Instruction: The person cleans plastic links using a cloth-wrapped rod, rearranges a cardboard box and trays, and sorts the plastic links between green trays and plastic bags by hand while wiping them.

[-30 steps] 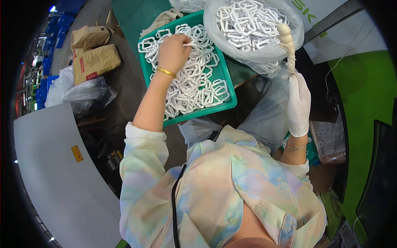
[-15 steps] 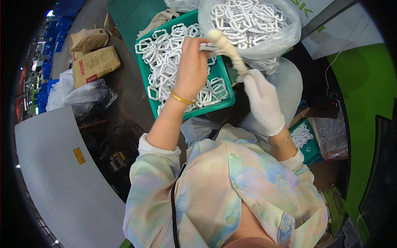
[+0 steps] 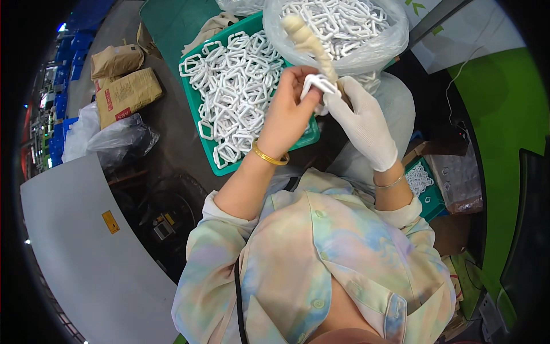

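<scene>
My bare left hand [image 3: 288, 116], a gold bangle at its wrist, pinches white plastic rings [image 3: 321, 83] above the right side of a green tray [image 3: 315, 133]. How many rings it holds I cannot make out. My right hand [image 3: 365, 127] wears a white knit glove and is closed round the lower end of a stick wrapped in cream cloth [image 3: 306, 40]. The stick points up and to the left, its thick end away from me. The rings touch or nearly touch its lower part and the gloved fingertips. Many loose white angular rings [image 3: 240, 86] fill the tray.
A clear plastic bag [image 3: 395, 43] full of similar rings stands beyond my right hand. Brown paper sacks [image 3: 129, 94] and plastic bags lie at the left, near a grey panel [image 3: 80, 229]. Another green bin [image 3: 433, 202] with small white pieces sits low at the right.
My left hand has moved right and nearer to me, bringing the rings to my gloved hand. The wrapped stick has shifted slightly up and left and stands a little steeper.
</scene>
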{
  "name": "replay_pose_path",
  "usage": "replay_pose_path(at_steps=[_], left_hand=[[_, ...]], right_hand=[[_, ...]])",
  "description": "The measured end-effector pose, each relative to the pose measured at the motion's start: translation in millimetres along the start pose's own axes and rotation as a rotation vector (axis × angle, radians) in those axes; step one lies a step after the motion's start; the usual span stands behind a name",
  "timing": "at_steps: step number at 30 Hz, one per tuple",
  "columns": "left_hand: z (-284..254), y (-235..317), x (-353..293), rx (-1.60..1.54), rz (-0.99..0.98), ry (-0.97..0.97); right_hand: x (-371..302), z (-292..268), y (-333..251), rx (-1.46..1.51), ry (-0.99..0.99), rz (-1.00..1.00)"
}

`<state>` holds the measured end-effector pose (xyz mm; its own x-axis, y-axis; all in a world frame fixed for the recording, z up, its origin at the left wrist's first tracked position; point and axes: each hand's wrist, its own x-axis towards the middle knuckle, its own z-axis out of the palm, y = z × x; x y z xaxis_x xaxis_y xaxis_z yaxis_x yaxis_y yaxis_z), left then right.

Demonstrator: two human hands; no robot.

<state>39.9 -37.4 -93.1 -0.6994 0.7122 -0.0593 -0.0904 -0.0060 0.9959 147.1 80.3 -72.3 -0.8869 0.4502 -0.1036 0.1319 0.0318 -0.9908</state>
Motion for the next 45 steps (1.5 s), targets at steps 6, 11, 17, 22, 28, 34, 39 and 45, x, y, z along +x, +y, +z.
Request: replay_pose_path(at_steps=[6,11,17,22,28,34,39,45], left_hand=[[-15,-1,12,0.492,0.079,-0.042],[-31,-16,28,-0.700,-0.270,-0.129],[4,-9,18,-0.882,-0.324,-0.042],[11,-3,13,-0.888,-0.297,-0.209],[0,-4,13,-1.138,-0.307,-0.185],[-6,0,21,-1.334,-0.276,-0.196],[-11,13,17,-1.043,-0.198,-0.174],[-16,32,37,-0.906,-0.131,-0.216]], right_hand=[[-7,9,10,-0.010,0.070,-0.098],[-24,11,31,-0.259,-0.062,-0.081],[-14,14,-12,-0.012,0.157,-0.113],[-1,12,-6,-0.119,0.051,-0.159],[0,0,-9,-0.111,0.434,-0.177],[-18,17,14,-0.247,0.117,-0.287],[-9,-5,19,-0.170,0.176,-0.007],[-3,-34,19,-0.083,0.399,-0.113]])
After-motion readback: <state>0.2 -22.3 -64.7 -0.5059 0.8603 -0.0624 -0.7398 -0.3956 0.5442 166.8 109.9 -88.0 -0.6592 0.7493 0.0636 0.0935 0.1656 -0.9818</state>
